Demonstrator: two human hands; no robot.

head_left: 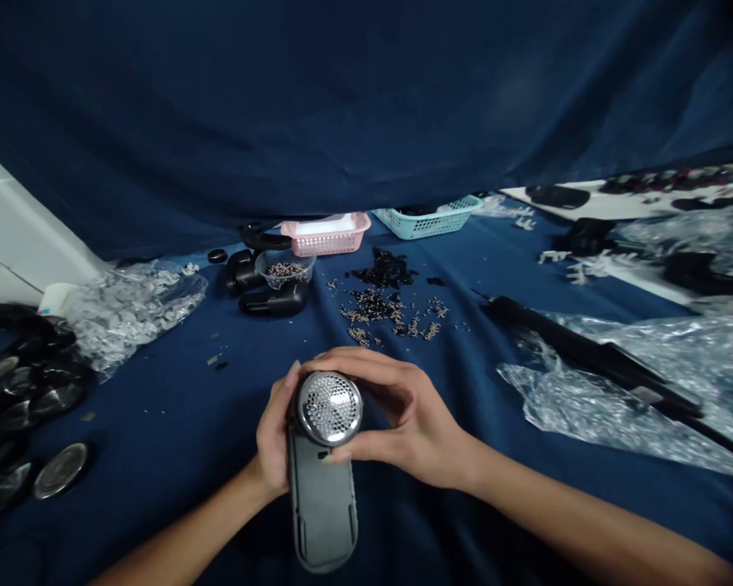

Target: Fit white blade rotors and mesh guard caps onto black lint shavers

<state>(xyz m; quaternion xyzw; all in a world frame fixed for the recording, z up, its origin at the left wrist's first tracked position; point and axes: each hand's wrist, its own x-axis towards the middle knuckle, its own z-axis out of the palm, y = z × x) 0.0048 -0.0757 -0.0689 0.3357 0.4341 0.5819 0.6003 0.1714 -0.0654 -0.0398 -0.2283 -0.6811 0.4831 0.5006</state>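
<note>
A dark grey fabric shaver (323, 509) stands out at the bottom middle, its body pointing down toward me. Its round, perforated metal head (330, 408) faces up. My left hand (274, 439) is closed around the left side of the shaver, just below the head; some of its fingers are hidden underneath. With thumb and fingers curved round the head's rim, my right hand (397, 407) grips it from the right. A small black slot shows by the right thumb.
Loose screws (372, 305) and small black parts (384, 268) lie ahead, near a screw bowl (287, 268), a pink basket (326, 236) and a turquoise basket (427, 221). An electric screwdriver (586, 350) rests on plastic bags at right. Bagged white parts (134, 309) and a metal-rimmed disc (61, 470) sit left.
</note>
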